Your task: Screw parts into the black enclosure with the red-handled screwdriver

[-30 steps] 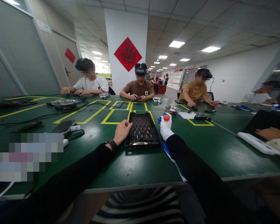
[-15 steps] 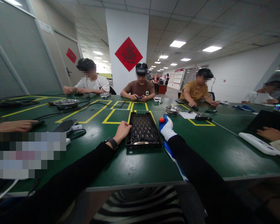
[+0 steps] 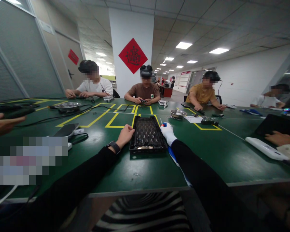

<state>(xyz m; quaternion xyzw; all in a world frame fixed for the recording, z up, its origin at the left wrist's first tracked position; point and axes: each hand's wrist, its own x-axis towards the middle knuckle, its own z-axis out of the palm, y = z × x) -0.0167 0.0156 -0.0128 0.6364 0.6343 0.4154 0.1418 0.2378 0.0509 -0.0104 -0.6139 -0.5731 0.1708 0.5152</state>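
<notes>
A black open casing [image 3: 148, 133] with rows of small pale parts inside lies on the green table in front of me. My left hand [image 3: 126, 136], bare and with a dark watch at the wrist, is closed at the casing's left edge, fingertips against its rim. My right hand [image 3: 168, 131] wears a white and blue glove and is wrapped round a red-handled screwdriver [image 3: 162, 125] just beyond the casing's right edge. The screwdriver's thin shaft points up and away. Another blue and white glove [image 3: 173, 156] lies beneath my right forearm.
Metal bowls [image 3: 178, 113] stand farther back, left and right. A black phone [image 3: 67, 129] and cables lie at left. A white device [image 3: 265, 149] is at right. Several people sit around the table; a neighbour's hand [image 3: 7, 123] holds a dark object at far left.
My gloved right hand has turned and moved slightly left and down, so the screwdriver's shaft now shows. The neighbour's hand at far left has lifted and drawn back with the dark object.
</notes>
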